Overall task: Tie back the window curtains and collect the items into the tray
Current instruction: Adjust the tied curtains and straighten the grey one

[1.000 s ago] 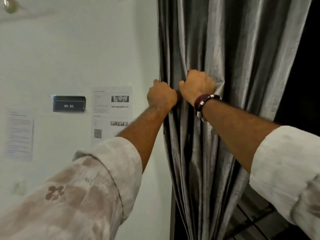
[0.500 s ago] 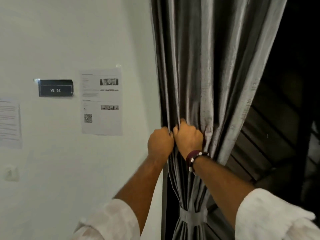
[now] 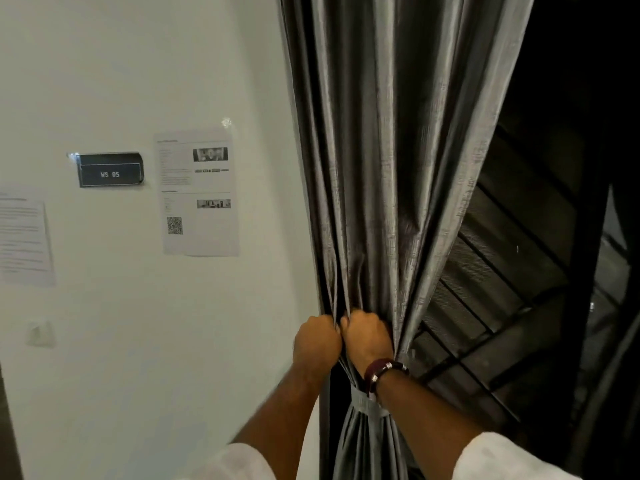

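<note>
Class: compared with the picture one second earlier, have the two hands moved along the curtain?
Yes. Both hands, left hand and right hand, slid down the curtain, now well below the "WS 05" sign.

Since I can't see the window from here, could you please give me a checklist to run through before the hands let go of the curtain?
1. Grey curtain gathered into one bunch: ok.
2. Left hand closed on the folds: ok.
3. Right hand closed on the folds, touching the left: ok.
4. Tie-back band wrapped around the curtain below the hands: ok.
5. Band fastened or hooked to the wall: cannot tell, the right wrist hides part of it.
6. Tray and the items to collect: cannot tell, none in view.
</note>
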